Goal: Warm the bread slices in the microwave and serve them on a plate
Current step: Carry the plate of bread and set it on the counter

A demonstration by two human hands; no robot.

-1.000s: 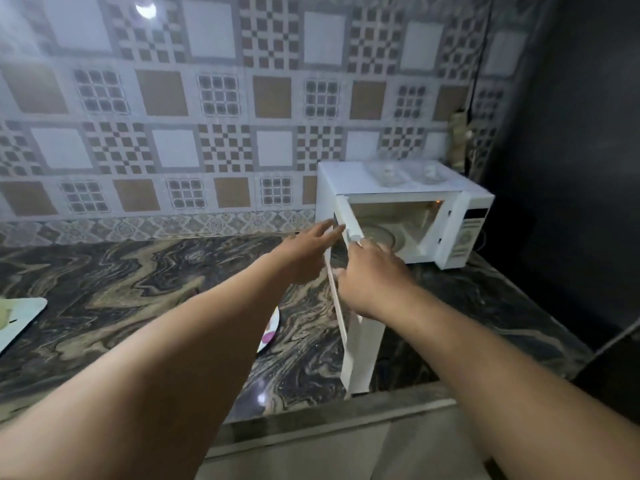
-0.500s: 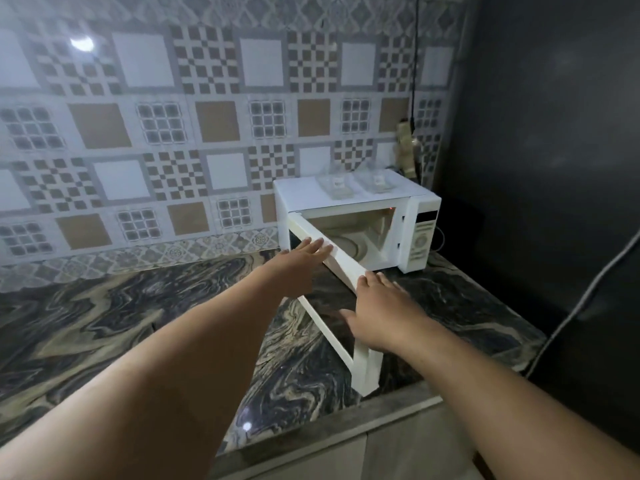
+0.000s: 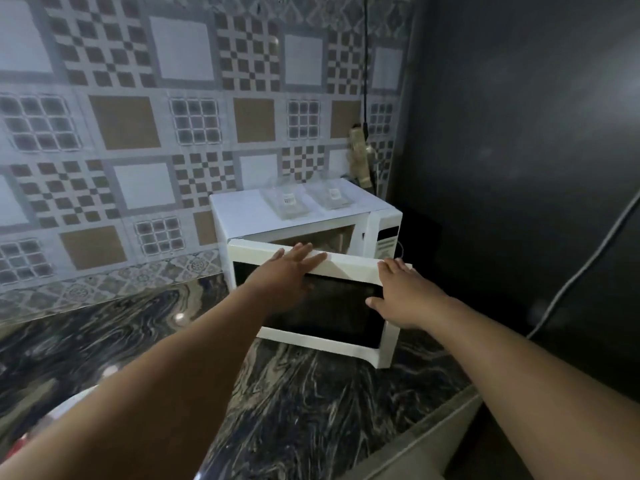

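Marbled dark countertop [image 3: 311,403] runs to a tiled wall. Both flat hands, left hand [image 3: 282,277] and right hand [image 3: 403,294], press the microwave door [image 3: 346,271], swung from wide open to nearly closed; microwave [image 3: 301,216] behind. Bread unseen, presumably inside for warming.

Likely home kitchen, patterned tiled wall [image 3: 138,116], marble counter [image 3: 311,410], white microwave [image 3: 298,216]

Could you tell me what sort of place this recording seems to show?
Most likely a home kitchen. A white microwave stands on a dark marbled stone countertop against a wall of patterned tiles, and both hands, left hand and right hand, press flat on the microwave door.
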